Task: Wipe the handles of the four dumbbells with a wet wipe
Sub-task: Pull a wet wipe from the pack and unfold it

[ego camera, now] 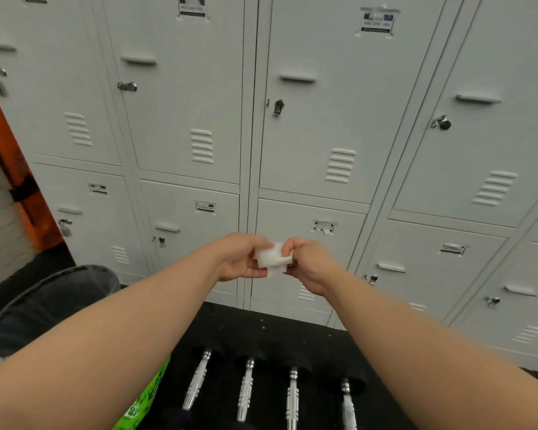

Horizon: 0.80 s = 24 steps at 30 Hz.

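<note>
Left hand: the left hand [246, 259] is raised in front of the lockers, fingers curled around the left edge of the folded white wet wipe [272, 258], gripping it.
Right hand: the right hand [308, 259] pinches the right edge of the same wipe between thumb and fingers, so both hands hold it between them, well above the floor.
Wet wipe: small, white, folded into a thick pad, with one corner hanging down below the fingers.
Dumbbells: four dumbbells with black round heads and ribbed chrome handles [246, 391] lie side by side on the black rubber floor [261, 321], between the two forearms; their far heads point toward the lockers and their near ends are cut off by the bottom edge.
Wipe packet: a bright green plastic packet [143, 405] lies just left of the leftmost dumbbell, partly hidden under the left forearm.
Bin: a dark round bin with a clear liner [53, 305] stands at the left, near the lockers.
Background: pale grey metal lockers [323, 135] in two tiers fill the wall; some doors carry padlocks.
</note>
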Each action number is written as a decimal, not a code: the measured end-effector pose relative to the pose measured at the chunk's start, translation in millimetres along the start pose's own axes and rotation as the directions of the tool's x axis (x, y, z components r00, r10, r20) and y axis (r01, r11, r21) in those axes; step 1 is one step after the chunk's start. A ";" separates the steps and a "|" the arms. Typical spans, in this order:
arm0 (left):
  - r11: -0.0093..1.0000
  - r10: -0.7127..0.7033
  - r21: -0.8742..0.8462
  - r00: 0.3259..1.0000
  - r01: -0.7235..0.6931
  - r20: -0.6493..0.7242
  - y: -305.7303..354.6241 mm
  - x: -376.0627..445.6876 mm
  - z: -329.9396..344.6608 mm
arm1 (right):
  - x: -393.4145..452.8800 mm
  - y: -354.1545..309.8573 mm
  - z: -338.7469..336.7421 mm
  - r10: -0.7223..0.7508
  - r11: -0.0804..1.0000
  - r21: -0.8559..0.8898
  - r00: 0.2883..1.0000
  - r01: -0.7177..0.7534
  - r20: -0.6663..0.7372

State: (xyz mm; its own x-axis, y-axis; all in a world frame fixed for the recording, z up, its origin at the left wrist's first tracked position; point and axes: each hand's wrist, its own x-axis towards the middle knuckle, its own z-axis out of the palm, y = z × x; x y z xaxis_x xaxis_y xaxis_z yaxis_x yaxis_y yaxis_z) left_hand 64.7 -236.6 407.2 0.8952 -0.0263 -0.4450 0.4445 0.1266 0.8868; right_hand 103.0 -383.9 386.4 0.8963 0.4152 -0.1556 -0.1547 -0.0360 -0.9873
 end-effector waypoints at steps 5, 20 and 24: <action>0.994 0.096 -0.036 0.973 -0.105 -0.208 -5.9 -6.8 13.7 | -7.4 -0.5 -2.3 0.077 0.968 0.238 0.997 -0.076 0.006; 0.991 0.024 -0.118 0.958 -0.060 -0.287 -129.1 56.0 0.0 | 28.0 123.6 21.2 0.197 0.976 0.134 0.952 -0.169 -0.234; 0.853 0.088 0.493 0.883 0.173 -0.461 -214.1 74.5 -72.4 | 38.2 210.9 31.1 0.352 0.934 0.016 0.906 -0.358 -0.237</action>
State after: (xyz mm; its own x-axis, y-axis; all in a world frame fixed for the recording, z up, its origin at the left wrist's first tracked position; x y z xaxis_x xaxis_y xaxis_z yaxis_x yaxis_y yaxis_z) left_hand 33.8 -193.9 175.1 0.8142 0.4453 -0.3726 0.5500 -0.3857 0.7408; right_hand 91.7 -347.4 173.2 0.8559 0.1478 -0.4957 -0.4723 -0.1674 -0.8654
